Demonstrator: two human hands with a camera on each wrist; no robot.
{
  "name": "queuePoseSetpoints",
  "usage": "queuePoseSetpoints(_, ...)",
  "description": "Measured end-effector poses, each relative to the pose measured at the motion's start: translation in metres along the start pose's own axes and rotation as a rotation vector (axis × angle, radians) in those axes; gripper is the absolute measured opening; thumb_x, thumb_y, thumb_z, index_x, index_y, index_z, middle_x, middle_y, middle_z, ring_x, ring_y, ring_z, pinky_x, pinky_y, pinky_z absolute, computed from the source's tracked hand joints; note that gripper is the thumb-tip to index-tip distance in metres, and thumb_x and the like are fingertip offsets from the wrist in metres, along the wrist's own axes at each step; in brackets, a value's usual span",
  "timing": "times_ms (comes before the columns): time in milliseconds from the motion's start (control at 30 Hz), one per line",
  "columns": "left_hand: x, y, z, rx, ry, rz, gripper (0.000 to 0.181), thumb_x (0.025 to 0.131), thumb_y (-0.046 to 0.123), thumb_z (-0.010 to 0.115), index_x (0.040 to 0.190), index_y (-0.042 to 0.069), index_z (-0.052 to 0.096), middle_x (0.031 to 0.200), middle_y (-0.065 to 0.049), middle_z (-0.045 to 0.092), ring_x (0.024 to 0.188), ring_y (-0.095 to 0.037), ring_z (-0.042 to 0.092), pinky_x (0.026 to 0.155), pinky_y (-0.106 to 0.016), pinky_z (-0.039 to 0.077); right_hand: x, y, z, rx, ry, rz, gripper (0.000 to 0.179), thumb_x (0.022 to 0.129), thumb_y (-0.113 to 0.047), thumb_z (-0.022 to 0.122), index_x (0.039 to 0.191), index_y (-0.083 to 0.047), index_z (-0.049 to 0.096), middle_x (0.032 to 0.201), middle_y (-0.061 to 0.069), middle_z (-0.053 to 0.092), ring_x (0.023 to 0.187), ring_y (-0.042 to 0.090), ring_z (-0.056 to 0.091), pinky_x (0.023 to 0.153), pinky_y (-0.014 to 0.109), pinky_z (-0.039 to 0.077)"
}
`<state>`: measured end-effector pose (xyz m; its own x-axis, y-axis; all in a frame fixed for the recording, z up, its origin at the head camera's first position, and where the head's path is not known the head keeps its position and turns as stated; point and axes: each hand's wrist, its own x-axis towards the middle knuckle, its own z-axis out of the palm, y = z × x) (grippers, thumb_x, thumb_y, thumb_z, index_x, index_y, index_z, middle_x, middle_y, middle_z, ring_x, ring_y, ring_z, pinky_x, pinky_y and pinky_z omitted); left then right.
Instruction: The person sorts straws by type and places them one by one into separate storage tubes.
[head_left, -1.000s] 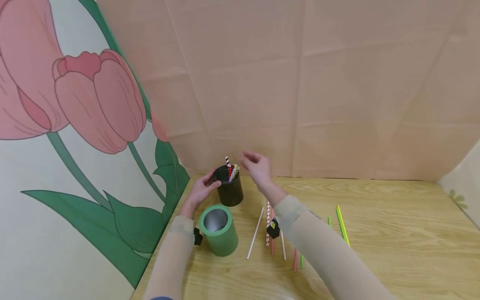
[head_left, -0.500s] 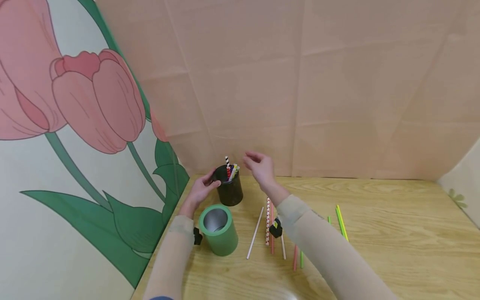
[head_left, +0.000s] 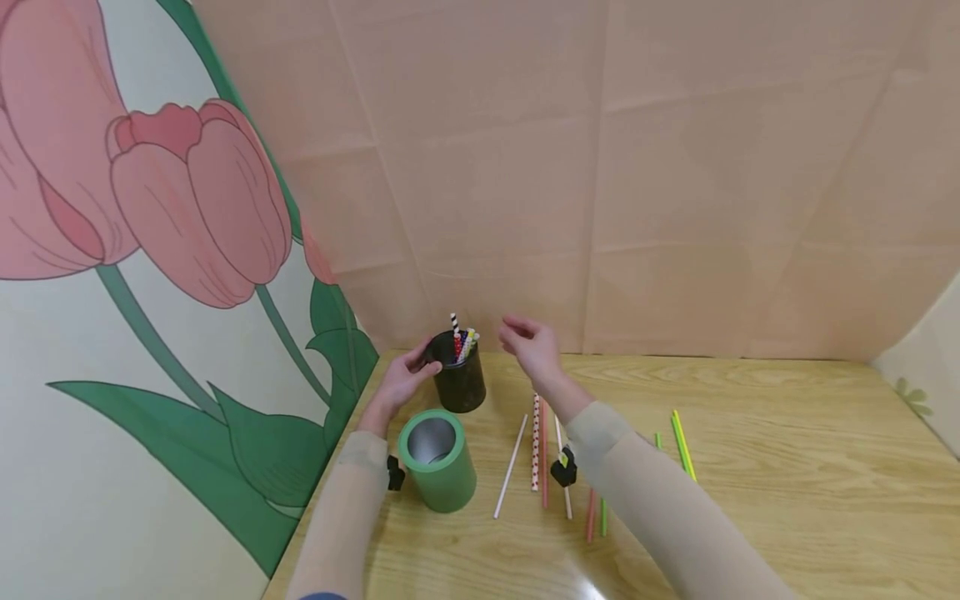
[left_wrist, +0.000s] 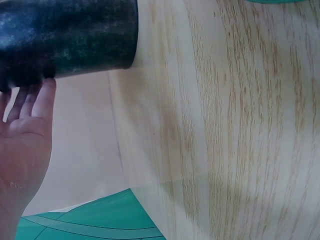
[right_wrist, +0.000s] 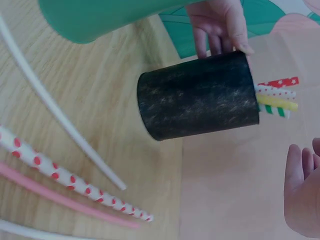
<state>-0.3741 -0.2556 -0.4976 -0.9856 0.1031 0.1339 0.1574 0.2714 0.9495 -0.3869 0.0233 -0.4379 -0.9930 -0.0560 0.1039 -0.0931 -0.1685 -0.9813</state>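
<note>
My left hand [head_left: 401, 385] holds the black cup [head_left: 461, 385] at its upper left side, thumb near the rim and fingers behind it. Several paper straws [right_wrist: 277, 101] poke out of the cup's mouth: red with stars, dotted, yellow, green-striped. One black-and-white striped straw [head_left: 453, 323] stands higher than the others. In the left wrist view the fingertips [left_wrist: 47, 90] meet the dark cup wall [left_wrist: 75, 45]. To the right of the cup, my right hand [head_left: 534, 346] hovers with loosely bent fingers and nothing seen in them. Its fingers show at the right wrist view's edge.
A green can [head_left: 442, 479] with a metal inside stands in front of the black cup. White [head_left: 511, 467], red-dotted [head_left: 536, 450], pink [head_left: 545, 467] and green straws lie on the wooden table [head_left: 787, 467]. A beige cloth wall [head_left: 675, 208] rises behind.
My right hand has drifted right and slightly down, away from the cup's mouth. The left hand, cup and straws look unmoved.
</note>
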Motion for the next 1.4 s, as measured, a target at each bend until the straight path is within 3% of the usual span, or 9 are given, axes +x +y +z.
queuePoseSetpoints(400, 0.000, 0.000, 0.005, 0.006, 0.009, -0.024, 0.069, 0.106, 0.018, 0.072, 0.166, 0.009, 0.039, 0.166, -0.020, 0.040, 0.151, -0.033, 0.043, 0.119, -0.045, 0.041, -0.025, 0.045, -0.042, -0.060, -0.023, 0.061, 0.038, 0.106, -0.006, 0.066, 0.140, 0.011, 0.062, 0.132, 0.030, 0.066, 0.097, 0.013, 0.071, 0.096, 0.036, 0.061)
queuePoseSetpoints(667, -0.002, 0.000, 0.003, -0.014, 0.019, -0.025, 0.070, 0.105, 0.017, 0.073, 0.166, 0.009, 0.038, 0.166, -0.021, 0.039, 0.151, -0.036, 0.042, 0.119, -0.047, 0.040, -0.049, 0.073, -0.065, -0.158, -0.042, 0.103, 0.038, 0.101, 0.001, 0.068, 0.137, 0.012, 0.064, 0.125, 0.027, 0.070, 0.103, 0.021, 0.071, 0.091, 0.034, 0.062)
queuePoseSetpoints(933, -0.001, 0.001, 0.001, -0.007, 0.027, -0.031, 0.070, 0.106, 0.018, 0.072, 0.166, 0.010, 0.038, 0.167, -0.020, 0.039, 0.151, -0.034, 0.042, 0.120, -0.046, 0.040, -0.062, 0.081, -0.083, -0.291, -0.144, 0.116, 0.042, 0.094, 0.012, 0.066, 0.135, 0.018, 0.062, 0.127, 0.035, 0.068, 0.110, 0.038, 0.072, 0.087, 0.035, 0.063)
queuePoseSetpoints(1133, 0.000, 0.001, 0.001, 0.000, 0.031, -0.028, 0.069, 0.106, 0.017, 0.072, 0.166, 0.009, 0.038, 0.166, -0.020, 0.039, 0.151, -0.034, 0.042, 0.120, -0.045, 0.040, -0.067, 0.082, -0.088, -0.424, -0.179, 0.129, 0.036, 0.093, 0.006, 0.073, 0.128, 0.014, 0.069, 0.121, 0.027, 0.074, 0.106, 0.032, 0.074, 0.085, 0.029, 0.061)
queuePoseSetpoints(1400, 0.000, -0.002, 0.001, -0.015, 0.014, -0.005, 0.069, 0.106, 0.017, 0.071, 0.166, 0.008, 0.037, 0.167, -0.021, 0.037, 0.151, -0.036, 0.042, 0.120, -0.047, 0.039, -0.074, 0.082, -0.086, -0.429, -0.187, 0.196, 0.041, 0.090, 0.006, 0.078, 0.129, 0.014, 0.068, 0.118, 0.026, 0.075, 0.104, 0.030, 0.074, 0.089, 0.036, 0.062)
